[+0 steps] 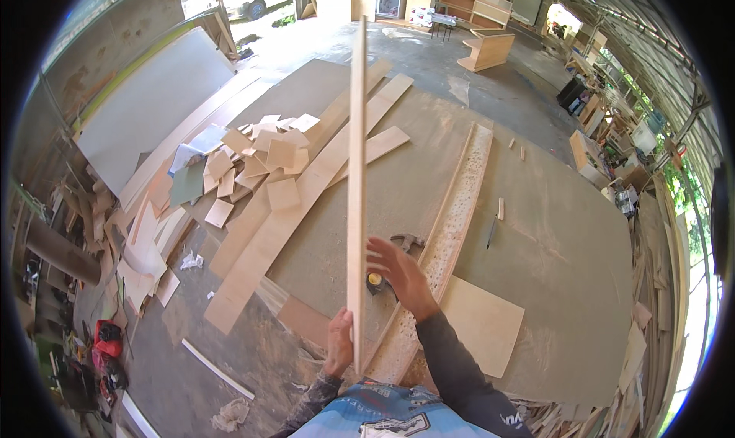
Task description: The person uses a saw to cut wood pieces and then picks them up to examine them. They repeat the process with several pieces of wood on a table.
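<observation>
A long, pale wooden strip (357, 170) stands on edge in front of me, reaching from near my body toward the far end of the workshop. Near its lower end, my left hand (339, 344) is closed around it. My right hand (400, 276) is just right of the strip, fingers stretched and apart, slightly blurred; whether the fingertips touch the wood I cannot tell. Close to that hand lie a tape measure (374, 282), partly hidden, and a hammer (408, 243). A long narrow board with a speckled face (459, 201) runs beneath my right forearm.
Left of the strip, small square wood pieces (260, 151) are heaped on long planks (298, 197). On the right, a thin panel (482, 323), a dark pencil-like stick (491, 231) and small wood bits (501, 207) lie on the large worktop (566, 285). Scrap wood (149, 246) clutters the left.
</observation>
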`<state>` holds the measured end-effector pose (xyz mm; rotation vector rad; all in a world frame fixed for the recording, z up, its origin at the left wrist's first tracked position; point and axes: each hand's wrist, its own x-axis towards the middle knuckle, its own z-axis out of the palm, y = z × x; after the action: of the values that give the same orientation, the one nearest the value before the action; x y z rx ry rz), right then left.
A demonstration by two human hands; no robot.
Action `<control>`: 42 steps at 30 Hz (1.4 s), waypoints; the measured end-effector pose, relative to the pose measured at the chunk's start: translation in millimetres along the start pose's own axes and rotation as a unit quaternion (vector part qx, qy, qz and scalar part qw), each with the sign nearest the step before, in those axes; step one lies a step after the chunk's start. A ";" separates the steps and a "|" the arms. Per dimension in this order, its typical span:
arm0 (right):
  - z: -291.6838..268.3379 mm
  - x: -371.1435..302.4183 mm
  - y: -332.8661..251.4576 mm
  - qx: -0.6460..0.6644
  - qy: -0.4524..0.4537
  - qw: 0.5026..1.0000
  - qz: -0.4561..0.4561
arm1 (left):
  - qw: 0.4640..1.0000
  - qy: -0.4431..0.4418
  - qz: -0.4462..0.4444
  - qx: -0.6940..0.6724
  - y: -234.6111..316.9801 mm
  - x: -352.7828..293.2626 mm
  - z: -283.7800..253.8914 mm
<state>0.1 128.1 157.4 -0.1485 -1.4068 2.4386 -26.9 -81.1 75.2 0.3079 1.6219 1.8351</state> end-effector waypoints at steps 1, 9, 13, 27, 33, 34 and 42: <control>1.4 -21.6 -5.5 -0.013 0.000 1.000 -0.021 | 1.000 -0.003 0.004 0.008 -6.5 -1.6 14.9; -32.4 -108.7 -46.5 -0.032 0.219 0.975 -0.026 | 0.986 -0.145 0.064 0.047 -48.8 -38.4 133.9; -74.5 -162.2 -69.8 -0.123 0.312 0.939 -0.071 | 0.929 -0.249 0.093 0.259 -44.9 -33.8 165.5; -279.4 -344.5 -158.0 -0.681 0.325 0.656 0.011 | 0.947 -0.004 0.116 0.300 -81.7 -14.0 111.6; -342.1 -357.2 -165.5 -0.701 0.236 0.667 0.088 | 0.922 -0.055 0.174 0.342 -59.0 23.8 130.7; -348.5 -361.1 -167.5 -0.702 0.224 0.670 0.092 | 0.913 -0.073 0.193 0.351 -49.7 27.8 138.4; -340.7 -407.8 -174.9 -0.688 0.202 0.684 0.130 | 0.983 0.036 0.094 0.153 -48.9 112.9 200.5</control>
<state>507.7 357.4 105.7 -1.1555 -2.6767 0.7726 18.7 147.3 41.9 0.5519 1.9877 1.7449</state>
